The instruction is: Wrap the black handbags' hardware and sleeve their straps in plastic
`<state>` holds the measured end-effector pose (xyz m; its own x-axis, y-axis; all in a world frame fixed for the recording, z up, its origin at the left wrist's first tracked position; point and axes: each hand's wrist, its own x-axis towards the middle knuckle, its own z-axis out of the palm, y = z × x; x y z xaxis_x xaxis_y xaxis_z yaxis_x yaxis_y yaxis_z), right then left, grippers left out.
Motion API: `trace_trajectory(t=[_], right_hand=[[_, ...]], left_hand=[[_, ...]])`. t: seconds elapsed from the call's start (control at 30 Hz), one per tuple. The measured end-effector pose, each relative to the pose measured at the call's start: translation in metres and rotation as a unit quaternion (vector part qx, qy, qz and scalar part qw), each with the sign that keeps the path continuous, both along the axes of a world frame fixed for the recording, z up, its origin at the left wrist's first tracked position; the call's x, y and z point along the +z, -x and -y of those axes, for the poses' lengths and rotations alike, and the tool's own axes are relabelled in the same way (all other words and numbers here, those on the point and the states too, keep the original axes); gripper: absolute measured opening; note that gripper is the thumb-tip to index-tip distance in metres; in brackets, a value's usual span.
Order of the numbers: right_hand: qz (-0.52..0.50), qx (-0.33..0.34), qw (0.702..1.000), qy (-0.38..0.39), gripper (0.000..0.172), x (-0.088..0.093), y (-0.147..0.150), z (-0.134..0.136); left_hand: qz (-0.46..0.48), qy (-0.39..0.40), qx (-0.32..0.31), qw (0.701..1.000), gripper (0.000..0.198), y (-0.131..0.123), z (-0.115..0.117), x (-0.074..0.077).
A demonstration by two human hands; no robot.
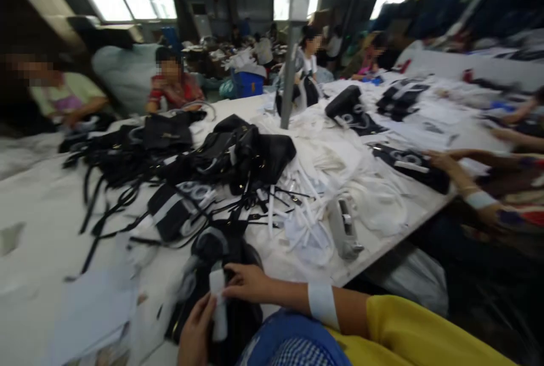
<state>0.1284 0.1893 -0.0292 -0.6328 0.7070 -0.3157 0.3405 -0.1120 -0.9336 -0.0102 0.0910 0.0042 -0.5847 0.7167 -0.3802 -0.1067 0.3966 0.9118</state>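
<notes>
A black bag (242, 252) lies on the table edge in front of me, a grey padded loop at its top. Down its front runs a narrow white strip (219, 320), apparently paper or foam wrap. My left hand (196, 329) pinches the strip's left side between thumb and fingers. From the right, my right hand (246, 283) reaches over the bag, fingers bent and tips closed on the strip's upper part. Whatever is under the strip is hidden. The bag's left side is blurred.
Black bags (229, 153) with trailing straps pile up beyond my hands. A grey tape dispenser (343, 227) stands right of white wrapping material (335, 156). White sheets (93, 309) lie at left. A metal post (291, 71) rises beyond; a co-worker's hand (442, 162) touches another bag at right.
</notes>
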Motion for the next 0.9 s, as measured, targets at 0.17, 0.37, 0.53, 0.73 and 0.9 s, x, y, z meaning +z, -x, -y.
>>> trace_trajectory(t=[0.17,0.37,0.53,0.73,0.9], right_hand=[[-0.081,-0.025,0.99,0.114,0.078,-0.001,0.011,0.002],[-0.147,-0.007,0.97,0.193,0.066,-0.001,0.014,0.01],[-0.123,-0.006,0.975,0.187,0.075,0.0,0.008,0.011],[-0.009,-0.098,0.994,-0.04,0.04,-0.002,-0.035,-0.005],[0.105,-0.213,0.968,0.076,0.058,-0.016,-0.052,0.004]], left_hand=[[0.223,-0.02,0.032,0.974,0.045,0.001,0.003,-0.013],[0.233,-0.038,0.123,0.964,0.039,-0.016,0.007,-0.013],[0.072,-0.02,0.036,0.997,0.034,-0.016,0.009,-0.007],[-0.149,-0.028,0.085,0.985,0.035,0.036,0.027,-0.004],[0.044,0.073,0.21,0.974,0.065,0.068,0.041,-0.021]])
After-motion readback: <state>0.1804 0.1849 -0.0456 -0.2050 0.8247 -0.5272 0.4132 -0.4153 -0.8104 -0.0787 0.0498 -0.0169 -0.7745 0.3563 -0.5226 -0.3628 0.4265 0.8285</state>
